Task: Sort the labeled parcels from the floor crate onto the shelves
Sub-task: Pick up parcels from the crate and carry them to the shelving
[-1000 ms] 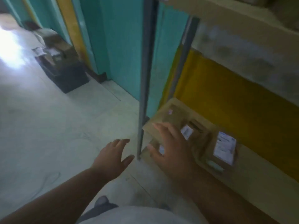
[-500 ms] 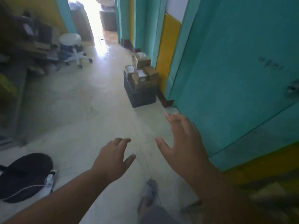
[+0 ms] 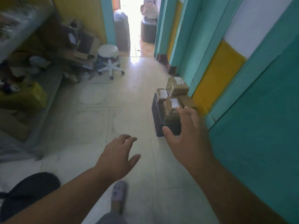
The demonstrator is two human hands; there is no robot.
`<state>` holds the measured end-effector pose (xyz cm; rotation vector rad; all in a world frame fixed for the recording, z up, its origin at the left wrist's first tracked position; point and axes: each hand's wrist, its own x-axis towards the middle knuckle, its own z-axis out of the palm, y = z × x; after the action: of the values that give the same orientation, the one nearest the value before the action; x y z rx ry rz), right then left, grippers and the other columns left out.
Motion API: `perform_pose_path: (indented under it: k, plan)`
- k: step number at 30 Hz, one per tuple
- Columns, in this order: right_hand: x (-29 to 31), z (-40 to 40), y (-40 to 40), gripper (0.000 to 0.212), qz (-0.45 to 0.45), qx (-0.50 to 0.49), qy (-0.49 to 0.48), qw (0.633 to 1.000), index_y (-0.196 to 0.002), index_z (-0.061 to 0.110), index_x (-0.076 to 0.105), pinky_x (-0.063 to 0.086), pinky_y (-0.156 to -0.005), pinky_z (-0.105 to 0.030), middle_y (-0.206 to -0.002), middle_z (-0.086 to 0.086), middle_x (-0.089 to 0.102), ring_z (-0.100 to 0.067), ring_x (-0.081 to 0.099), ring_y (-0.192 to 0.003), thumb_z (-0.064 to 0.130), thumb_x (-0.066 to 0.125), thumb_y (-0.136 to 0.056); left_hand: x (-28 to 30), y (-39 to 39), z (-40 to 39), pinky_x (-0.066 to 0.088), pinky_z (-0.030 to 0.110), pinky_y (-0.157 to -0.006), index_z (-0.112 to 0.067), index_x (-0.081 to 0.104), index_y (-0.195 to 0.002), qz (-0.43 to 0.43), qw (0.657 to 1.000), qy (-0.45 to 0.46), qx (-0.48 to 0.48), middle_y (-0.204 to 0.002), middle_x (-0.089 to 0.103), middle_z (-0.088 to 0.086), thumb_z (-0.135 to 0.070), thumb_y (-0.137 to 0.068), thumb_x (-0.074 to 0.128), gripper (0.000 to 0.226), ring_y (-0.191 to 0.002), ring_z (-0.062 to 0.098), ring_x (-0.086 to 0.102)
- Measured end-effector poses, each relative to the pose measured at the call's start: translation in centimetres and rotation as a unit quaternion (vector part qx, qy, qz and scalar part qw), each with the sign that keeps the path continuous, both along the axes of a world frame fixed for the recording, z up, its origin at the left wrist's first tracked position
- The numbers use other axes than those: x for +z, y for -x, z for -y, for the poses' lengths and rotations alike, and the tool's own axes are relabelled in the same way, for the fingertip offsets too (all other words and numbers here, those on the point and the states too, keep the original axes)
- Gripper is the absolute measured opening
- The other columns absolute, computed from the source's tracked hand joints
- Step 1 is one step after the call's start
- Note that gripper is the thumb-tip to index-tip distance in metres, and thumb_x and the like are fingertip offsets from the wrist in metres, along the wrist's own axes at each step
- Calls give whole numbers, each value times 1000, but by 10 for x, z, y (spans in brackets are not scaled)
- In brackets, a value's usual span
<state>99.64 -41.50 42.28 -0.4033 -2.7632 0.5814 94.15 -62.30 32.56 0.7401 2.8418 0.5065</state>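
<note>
A dark floor crate (image 3: 157,113) stands against the teal and yellow wall on the right, piled with several brown parcels (image 3: 178,88) that carry white labels. My right hand (image 3: 187,139) is stretched out in front of the crate with fingers spread, holding nothing, and it hides the crate's near corner. My left hand (image 3: 118,157) hovers lower over the pale tiled floor, also open with nothing in it. The shelves are out of view.
A white wheeled stool (image 3: 108,62) stands mid-left, beside a cluttered heap of cardboard boxes (image 3: 80,47). A bright doorway (image 3: 134,26) lies ahead. A teal wall (image 3: 258,126) runs along the right. My slippered foot (image 3: 119,196) and a dark round object (image 3: 29,191) sit near the bottom.
The view has swung away from the shelf with its parcels toward the corridor. The crate is now much nearer, and my right hand has risen in front of it.
</note>
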Motion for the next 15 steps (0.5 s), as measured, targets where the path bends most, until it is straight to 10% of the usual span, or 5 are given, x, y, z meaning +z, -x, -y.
perform_pose_path:
  k: [15]
  plan:
    - [-21, -153, 273, 64, -3, -175, -21, 984, -144, 22, 42, 43, -103, -46, -147, -9, 46, -27, 43, -133, 50, 61, -89, -13, 373, -200, 43, 34, -104, -29, 40, -145, 33, 987, -4, -160, -148, 45, -2, -53, -92, 57, 61, -130, 20, 47]
